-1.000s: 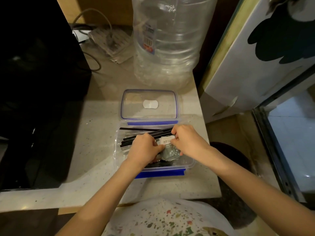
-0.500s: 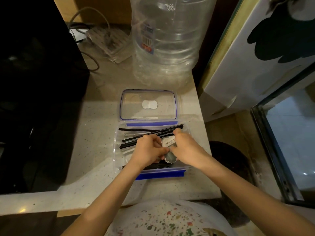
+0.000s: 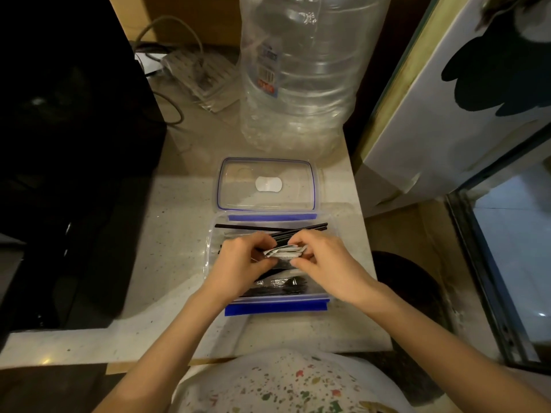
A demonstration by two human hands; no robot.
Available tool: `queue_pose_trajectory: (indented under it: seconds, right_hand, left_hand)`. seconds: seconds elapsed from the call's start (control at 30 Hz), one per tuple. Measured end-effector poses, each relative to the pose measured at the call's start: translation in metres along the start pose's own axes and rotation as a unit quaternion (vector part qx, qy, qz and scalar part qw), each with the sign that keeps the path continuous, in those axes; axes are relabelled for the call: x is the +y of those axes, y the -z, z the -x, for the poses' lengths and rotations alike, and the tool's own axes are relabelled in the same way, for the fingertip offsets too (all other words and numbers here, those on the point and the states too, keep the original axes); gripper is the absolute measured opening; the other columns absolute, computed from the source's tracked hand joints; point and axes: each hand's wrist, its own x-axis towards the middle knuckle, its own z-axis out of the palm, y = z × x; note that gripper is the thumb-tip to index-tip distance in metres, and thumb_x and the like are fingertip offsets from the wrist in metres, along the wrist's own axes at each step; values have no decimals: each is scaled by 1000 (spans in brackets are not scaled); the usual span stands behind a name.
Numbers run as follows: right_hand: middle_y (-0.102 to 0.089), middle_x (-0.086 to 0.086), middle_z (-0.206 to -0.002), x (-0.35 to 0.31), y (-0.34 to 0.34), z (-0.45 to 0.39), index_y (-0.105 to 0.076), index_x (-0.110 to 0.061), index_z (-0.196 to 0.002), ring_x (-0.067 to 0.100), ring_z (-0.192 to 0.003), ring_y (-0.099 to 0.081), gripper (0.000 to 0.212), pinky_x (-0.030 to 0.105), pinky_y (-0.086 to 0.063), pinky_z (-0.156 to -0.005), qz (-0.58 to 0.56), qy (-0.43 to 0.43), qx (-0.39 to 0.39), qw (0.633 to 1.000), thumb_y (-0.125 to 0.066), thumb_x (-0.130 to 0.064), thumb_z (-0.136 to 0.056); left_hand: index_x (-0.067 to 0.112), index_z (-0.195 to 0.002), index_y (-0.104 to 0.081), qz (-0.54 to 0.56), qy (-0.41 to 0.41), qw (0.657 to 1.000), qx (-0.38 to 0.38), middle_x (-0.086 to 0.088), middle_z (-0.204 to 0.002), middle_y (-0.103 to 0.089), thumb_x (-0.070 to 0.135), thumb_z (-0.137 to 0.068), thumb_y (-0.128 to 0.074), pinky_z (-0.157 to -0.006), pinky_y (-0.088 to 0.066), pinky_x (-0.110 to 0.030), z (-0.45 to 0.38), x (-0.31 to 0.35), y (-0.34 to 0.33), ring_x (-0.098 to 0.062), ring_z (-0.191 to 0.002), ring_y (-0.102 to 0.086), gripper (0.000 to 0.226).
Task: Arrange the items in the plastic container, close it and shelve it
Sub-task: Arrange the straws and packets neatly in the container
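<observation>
We are looking down at a pale speckled tabletop. At the far left, a large black object is filling the edge of the view. Beyond it, a cable is trailing toward a small clear box at the far side. To the right of that, a big clear water bottle is standing upright.

Nearer to us, the plastic container is sitting open in the middle of the tabletop, with blue clips on its near and far edges. Its clear lid is lying flat just beyond it, touching the far edge. Black straws are lying lengthwise inside the container, along the far side.

Over the container, the left hand and the right hand are pinching the two ends of a bundle of small silvery packets, fingers curled around it, holding it just above the contents.

At the far right, a white panel with a dark shape is leaning beside a dark-framed glass pane.
</observation>
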Motion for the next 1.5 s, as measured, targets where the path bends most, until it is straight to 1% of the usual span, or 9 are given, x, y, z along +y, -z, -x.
queue_pose_trajectory:
  seconds: [0.17,0.43,0.73,0.97,1.07,1.17,1.27,1.37,1.5]
  right_hand:
    - [-61,-1,-112,4,-3,-3,-53,-19,-121,5,-90,-57,36,14,-46,-73,8,-7,-6,1000,-61,-16,-87]
    - [-66,3,-110,7,-3,-8,-57,-17,-121,10,-92,-62,34,21,-51,-80,-5,-20,-6,1000,-61,-15,-87]
    - [-59,13,-127,2,0,-5,-43,-9,-134,19,-105,-63,49,28,-51,-91,-101,-87,4,991,-57,-4,-88]
    - [-61,11,-122,-6,-8,1,-37,-12,-138,18,-106,-61,42,29,-50,-91,3,-52,5,999,-44,-12,-96]
    - [-60,9,-123,-3,-7,-1,-35,-14,-139,17,-107,-60,44,28,-50,-91,-7,-57,11,998,-45,-12,-96]
    - [-62,9,-121,-1,-8,-4,-36,-16,-139,16,-104,-62,47,27,-51,-88,-19,-55,15,998,-48,-10,-94]
    - [-62,8,-122,1,-11,-6,-37,-16,-139,15,-104,-62,47,26,-52,-88,-20,-50,15,998,-49,-9,-94]
    - [-62,7,-123,2,-9,-5,-40,-16,-136,14,-105,-62,46,24,-50,-89,-31,-31,20,999,-52,-9,-92]
    - [-63,6,-119,4,-3,-5,-47,-15,-130,11,-95,-65,42,21,-53,-82,-50,-12,29,998,-57,-8,-89]
  left_hand:
    - [16,-106,-67,-21,-18,1000,-13,0,-94,-71,16,-80,-68,-68,-41,1,-2,3,-4,5,-69,-54,26]
    - [16,-108,-67,-60,-17,998,10,-5,-96,-67,20,-80,-68,-65,-37,-8,-8,3,-9,-7,-74,-51,28]
    - [13,-105,-67,-62,-12,998,2,-7,-97,-68,21,-80,-68,-65,-37,-8,-10,3,-9,-8,-74,-52,27]
    - [12,-105,-69,-75,-23,997,11,-8,-94,-68,17,-84,-63,-63,-37,-8,-9,5,-10,-9,-72,-53,22]
    - [15,-109,-67,-67,-24,997,14,-7,-97,-69,17,-84,-63,-69,-42,-14,-8,5,-10,-8,-75,-54,26]
    - [16,-112,-66,-64,-33,997,15,-5,-99,-70,16,-83,-64,-64,-36,-5,-8,5,-10,-4,-73,-51,29]
    - [15,-108,-67,-57,-35,998,20,-4,-98,-72,17,-83,-65,-63,-36,-4,-8,6,-10,-2,-72,-52,26]
    - [14,-106,-68,-53,-41,997,30,-3,-94,-73,18,-83,-65,-59,-37,-4,-7,6,-10,5,-63,-49,23]
    - [14,-98,-70,-42,-53,997,31,7,-74,-63,19,-82,-66,-59,-38,-3,-7,6,-3,6,-55,-47,17]
